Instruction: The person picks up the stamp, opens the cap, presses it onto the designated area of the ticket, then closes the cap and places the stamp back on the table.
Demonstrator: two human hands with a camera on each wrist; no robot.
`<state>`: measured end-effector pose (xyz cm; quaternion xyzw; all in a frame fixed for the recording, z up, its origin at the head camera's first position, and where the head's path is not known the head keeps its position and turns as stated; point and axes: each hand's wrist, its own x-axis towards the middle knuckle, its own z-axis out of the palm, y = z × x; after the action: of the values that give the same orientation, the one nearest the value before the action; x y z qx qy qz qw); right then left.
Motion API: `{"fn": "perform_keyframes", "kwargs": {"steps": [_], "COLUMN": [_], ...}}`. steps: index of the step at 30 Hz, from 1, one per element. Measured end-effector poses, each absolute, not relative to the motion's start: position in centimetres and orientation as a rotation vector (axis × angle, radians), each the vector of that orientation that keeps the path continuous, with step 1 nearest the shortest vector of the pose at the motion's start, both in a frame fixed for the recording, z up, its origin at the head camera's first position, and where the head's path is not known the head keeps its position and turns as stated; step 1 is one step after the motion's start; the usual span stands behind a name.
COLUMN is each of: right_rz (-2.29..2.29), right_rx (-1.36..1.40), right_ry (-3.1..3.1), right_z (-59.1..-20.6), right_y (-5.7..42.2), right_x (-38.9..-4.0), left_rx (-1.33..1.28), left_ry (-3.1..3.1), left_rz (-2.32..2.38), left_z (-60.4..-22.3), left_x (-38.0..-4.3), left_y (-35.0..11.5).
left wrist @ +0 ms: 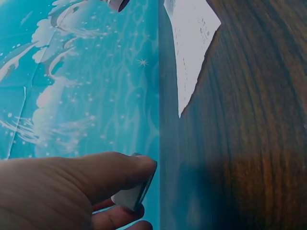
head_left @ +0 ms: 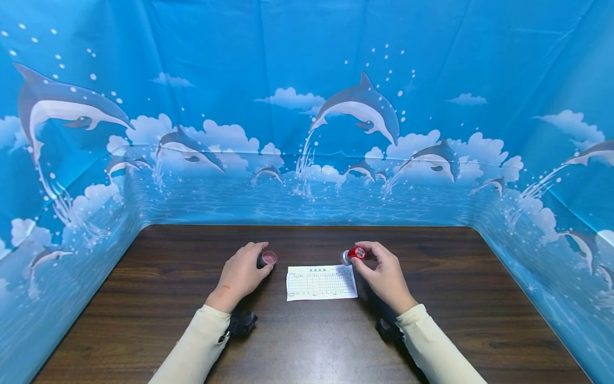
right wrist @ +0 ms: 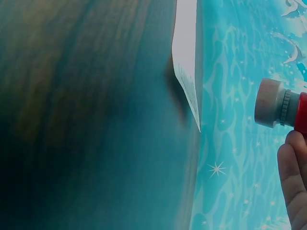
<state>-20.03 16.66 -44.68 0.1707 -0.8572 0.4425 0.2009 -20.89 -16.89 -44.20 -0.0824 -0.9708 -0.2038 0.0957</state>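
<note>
My left hand point(head_left: 241, 271) pinches a small round cap point(head_left: 269, 258) at the left of the table; its face is reddish inside a clear rim, its side dark. Up close in the left wrist view, the cap point(left wrist: 128, 197) sits between thumb and fingers, partly hidden by them. Across from it, my right hand point(head_left: 384, 271) grips a red-handled stamp point(head_left: 356, 253) with a pale round head turned to the left. The stamp's grey-white head point(right wrist: 269, 103) and ribbed collar show in the right wrist view. Between the hands lies a printed white form slip point(head_left: 321, 284).
A dark wood-grain table point(head_left: 307, 341) spreads beneath everything. Blue dolphin-print sheeting point(head_left: 307, 208) borders its back and both sides. Dark wrist devices point(head_left: 243, 324) sit under both forearms, next to pale sleeves.
</note>
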Motion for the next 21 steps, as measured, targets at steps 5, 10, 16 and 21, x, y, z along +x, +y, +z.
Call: {"fn": "perform_keyframes", "kwargs": {"steps": [5, 10, 16, 21], "right_rz": [1.241, 1.239, 1.231, 1.230], "right_rx": [0.450, 0.422, 0.397, 0.375], "right_ry": [-2.419, -2.440, -2.459, -2.476], "right_z": [-44.66, -44.79, -44.81, -44.81], "right_y": [16.74, 16.93, 17.04, 17.02], "right_x": [-20.04, -20.11, -20.17, -20.10], "left_rx": [-0.220, -0.155, -0.133, -0.123], "left_ry": [-2.878, -2.872, -2.885, -2.903], "left_rz": [-0.565, -0.604, -0.623, -0.624], "left_z": [-44.46, -44.77, -44.89, -45.05], "left_x": [-20.93, -21.02, -21.17, -21.28], "left_y": [-17.25, -17.53, -17.64, -17.76]}}
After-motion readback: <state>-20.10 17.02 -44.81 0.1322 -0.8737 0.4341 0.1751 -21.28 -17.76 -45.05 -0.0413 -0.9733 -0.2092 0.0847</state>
